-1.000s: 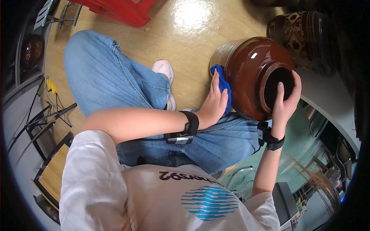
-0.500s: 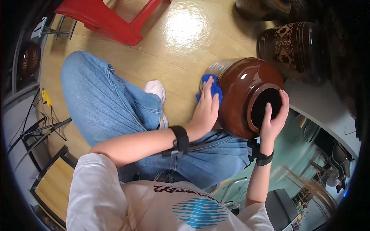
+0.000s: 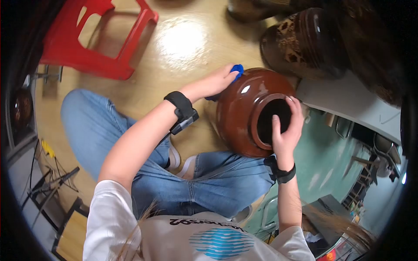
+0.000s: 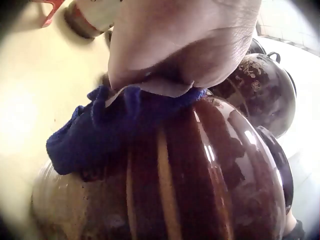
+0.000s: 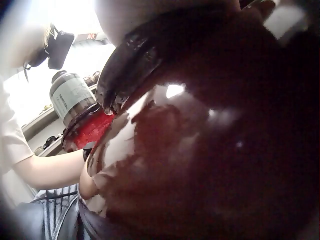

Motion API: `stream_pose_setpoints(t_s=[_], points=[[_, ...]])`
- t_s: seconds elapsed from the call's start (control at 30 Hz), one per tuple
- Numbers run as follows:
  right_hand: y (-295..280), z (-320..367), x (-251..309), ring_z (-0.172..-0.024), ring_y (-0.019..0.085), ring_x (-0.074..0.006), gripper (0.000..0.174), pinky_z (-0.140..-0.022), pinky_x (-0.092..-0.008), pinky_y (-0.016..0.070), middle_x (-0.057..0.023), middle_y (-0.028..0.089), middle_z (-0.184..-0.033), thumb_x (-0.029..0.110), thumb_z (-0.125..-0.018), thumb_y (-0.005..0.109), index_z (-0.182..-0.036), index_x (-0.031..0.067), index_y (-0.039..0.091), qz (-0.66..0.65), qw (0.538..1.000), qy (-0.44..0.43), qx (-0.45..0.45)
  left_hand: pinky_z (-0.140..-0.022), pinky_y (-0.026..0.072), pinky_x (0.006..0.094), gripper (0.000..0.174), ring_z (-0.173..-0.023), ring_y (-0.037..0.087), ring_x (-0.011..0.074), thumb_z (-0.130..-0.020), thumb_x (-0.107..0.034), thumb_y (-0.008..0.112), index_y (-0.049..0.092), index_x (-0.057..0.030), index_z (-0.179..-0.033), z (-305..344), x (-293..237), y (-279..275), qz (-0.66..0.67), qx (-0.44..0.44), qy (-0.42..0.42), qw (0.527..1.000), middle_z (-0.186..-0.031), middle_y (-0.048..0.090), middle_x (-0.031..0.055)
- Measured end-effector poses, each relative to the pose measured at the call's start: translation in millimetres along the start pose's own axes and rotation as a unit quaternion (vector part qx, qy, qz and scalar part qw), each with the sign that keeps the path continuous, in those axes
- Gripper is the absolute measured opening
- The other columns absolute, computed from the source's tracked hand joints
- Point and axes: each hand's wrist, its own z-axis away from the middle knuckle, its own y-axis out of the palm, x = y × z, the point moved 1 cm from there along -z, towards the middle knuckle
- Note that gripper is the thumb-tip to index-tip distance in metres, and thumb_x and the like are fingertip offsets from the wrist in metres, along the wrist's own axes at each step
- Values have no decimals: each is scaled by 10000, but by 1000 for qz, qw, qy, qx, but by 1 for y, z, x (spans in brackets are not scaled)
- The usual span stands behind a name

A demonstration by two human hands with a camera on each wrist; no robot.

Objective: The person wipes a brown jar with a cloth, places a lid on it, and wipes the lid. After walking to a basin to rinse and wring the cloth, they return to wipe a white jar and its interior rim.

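In the head view a glossy brown jar (image 3: pixel 237 113) leans on its side, its dark round mouth facing the person's right. My left hand (image 3: pixel 213 82) reaches over to the jar's far side and presses a blue cloth (image 3: pixel 237 71) against it, fingers fairly straight. In the left wrist view the cloth (image 4: pixel 95 135) is bunched between the hand (image 4: pixel 185 45) and the jar's banded side (image 4: pixel 185 185); the fingertips are hidden. My right hand (image 3: pixel 287 126) grips the jar's rim, thumb over the mouth and fingers around the edge.
A red plastic stool (image 3: pixel 109 48) stands at the upper left. Dark patterned jars (image 3: pixel 296 43) are at the upper right, near a grey-white surface (image 3: pixel 352 104). The person's jeans-clad legs (image 3: pixel 174 182) are folded close beside the jar. A black-framed wooden seat (image 3: pixel 72 235) is at lower left.
My left hand and the blue cloth have slid forward along the jar's side to its far part. My right hand keeps its grip on the rim. The view has shifted, and the jar appears turned slightly.
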Motion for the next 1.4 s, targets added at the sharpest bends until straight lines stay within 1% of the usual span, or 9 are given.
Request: stream_pose_setpoints(t_s=[0.17,0.4,0.47,0.57,0.63,0.73,1.13,1.3,1.4], points=[[-2,-1,-2,-1126,429,-326,453,-952,-384,330,-147,461,-1210,70,-708,606,-1146,60,494,-1,1000,11,8,-858,399,315,378,-948,526,221,-937,-297,352,416,-18,-1184,-43,-17,-7,-18,139,-35,990,-1052,552,156],[0,0,-6,-1111,444,-326,443,-944,-384,340,-147,474,-1194,74,-706,602,-1137,67,502,-1,1000,3,-3,-867,397,328,446,-950,536,215,-920,-358,383,460,-43,-1227,-113,-51,9,-189,294,-31,937,-1102,570,132],[-1,0,-7,-1107,446,-325,438,-941,-384,343,-145,477,-1191,78,-709,601,-1135,68,503,2,1000,5,-4,-808,396,338,412,-876,540,208,-886,-389,419,552,-79,-1122,-137,-42,24,-198,307,-13,931,-1005,610,76],[-1,-1,-6,-1094,454,-322,425,-928,-384,350,-140,480,-1183,88,-715,598,-1129,67,506,0,1000,4,-6,-752,409,352,403,-803,542,201,-874,-379,423,587,-68,-1070,-152,-60,34,-306,357,28,882,-930,621,89],[-1,-1,-5,-1084,458,-321,416,-920,-383,353,-138,483,-1177,89,-718,597,-1124,68,509,-13,1000,0,-9,-857,374,342,439,-959,507,212,-911,-353,384,471,-47,-1213,-159,-73,40,-389,398,-15,831,-1121,559,79],[1,0,-8,-1082,459,-321,411,-920,-385,352,-137,483,-1178,84,-717,595,-1119,67,512,-18,1000,-5,-17,-860,368,341,435,-967,501,220,-910,-349,372,462,-58,-1220,-163,-82,46,-426,439,-31,791,-1129,552,58],[0,4,-6,-1117,442,-320,421,-953,-380,332,-137,474,-1204,75,-729,562,-1146,74,504,-40,999,5,-3,-909,344,321,413,-1019,460,178,-927,-333,364,447,-61,-1226,-114,-33,5,-108,335,-51,935,-1166,522,78],[2,2,-7,-1135,429,-314,423,-967,-378,315,-136,469,-1215,80,-740,557,-1159,73,495,-33,999,-7,5,-824,397,337,401,-875,528,234,-933,-344,325,451,-16,-1128,-36,-52,-8,20,138,-136,981,-1039,553,143],[3,3,-7,-1147,420,-309,426,-976,-383,302,-132,460,-1231,83,-748,556,-1168,65,488,-36,999,12,4,-835,385,354,397,-934,530,302,-922,-329,336,441,8,-1103,-24,-18,5,-23,5,-69,997,-1032,541,214]])
